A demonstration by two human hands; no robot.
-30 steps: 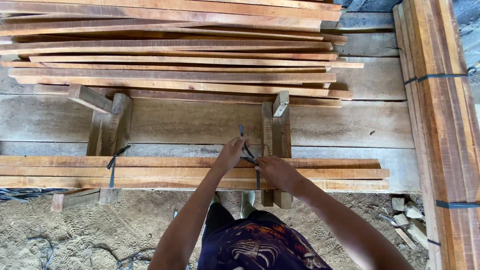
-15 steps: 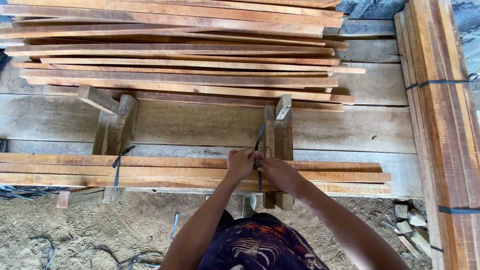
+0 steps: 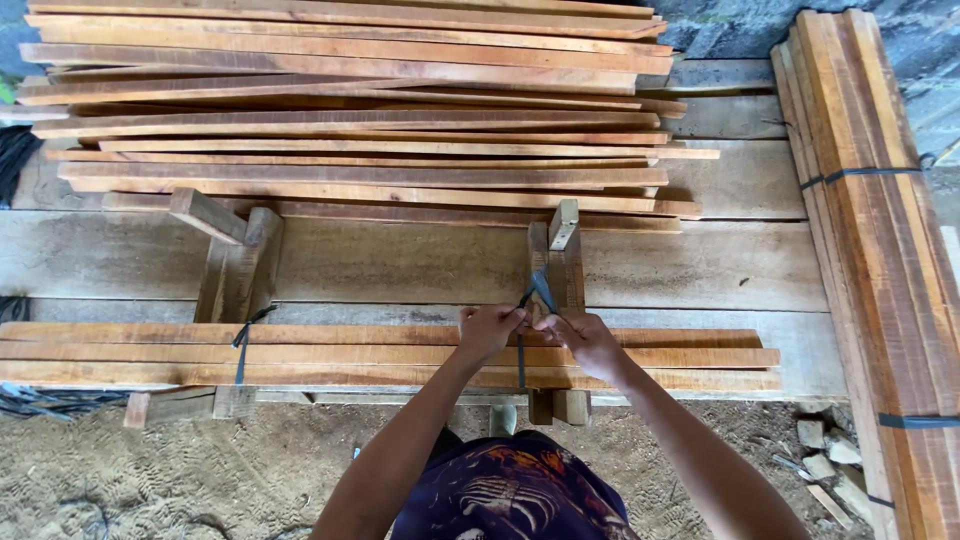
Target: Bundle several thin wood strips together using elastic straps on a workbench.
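1. The left hand [image 3: 488, 330] and the right hand [image 3: 585, 338] sit close together over the near bundle of long orange-brown wooden slats [image 3: 390, 355], which lies across the grey plank surface [image 3: 420, 262] at about six o'clock in the view.
2. Each hand is closed in a pinch on one end of the dark blue plastic strap [image 3: 535, 292]; the two ends cross just beyond the knuckles, at twelve o'clock from the hands.
3. A second ago the strap ends stood looser and the hands lay lower on the slats; now the ends are drawn up and crossed, and the strap runs taut down over the bundle's near edge. The tie looks to be tightening.
4. A second dark strap [image 3: 241, 345] already rings the bundle at nine o'clock from the hands.
5. Two pairs of upright wooden blocks [image 3: 556, 262] cradle the bundle.
6. A loose stack of slats [image 3: 350, 110] lies at twelve o'clock; a strapped bundle [image 3: 870, 220] stands at three o'clock.
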